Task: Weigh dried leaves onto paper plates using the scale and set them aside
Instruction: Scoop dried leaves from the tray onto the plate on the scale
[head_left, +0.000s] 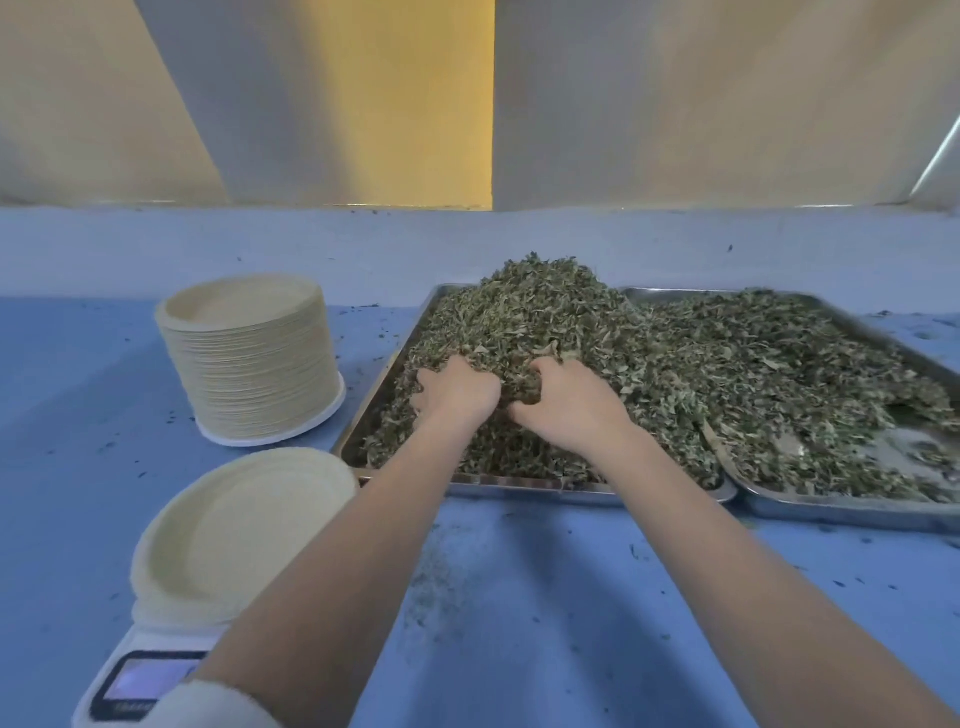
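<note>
Steel tray (382, 384), rectangular, at centre of the blue table (519, 597); heaped with dried leaves (545, 322), the pile peaking toward 12 o'clock of the tray.

Second tray (831, 512), same make, at 3 o'clock of the first and touching or overlapping its edge; a thinner layer of leaves, bare metal showing near its 4 o'clock corner.

Left hand (457, 389): pushed into the near slope of the heap, fingers buried in the leaves and curled into them; exact closure hidden by the leaves.

Right hand (566, 400): just beside the left, at its 3 o'clock, thumb and fingers curled round a clump of the same leaves. Both forearms reach in from 6 o'clock; a white cuff (208, 706) shows on the left arm at the bottom edge.

Stack of paper plates (249, 358), cream, tall, at 9 o'clock of the first tray, near it but apart, standing on a white base.

Single paper plate (228, 530), cream, holding no leaves, at 7 o'clock of the first tray, resting on the scale (140, 675); its far rim lies close to the tray's near corner.

Scale: white body, dark display panel facing 6 o'clock, reading not legible, partly covered by the left forearm.

Loose leaf crumbs (447, 582) scattered on the table, thickest just at 6 o'clock of the first tray.
</note>
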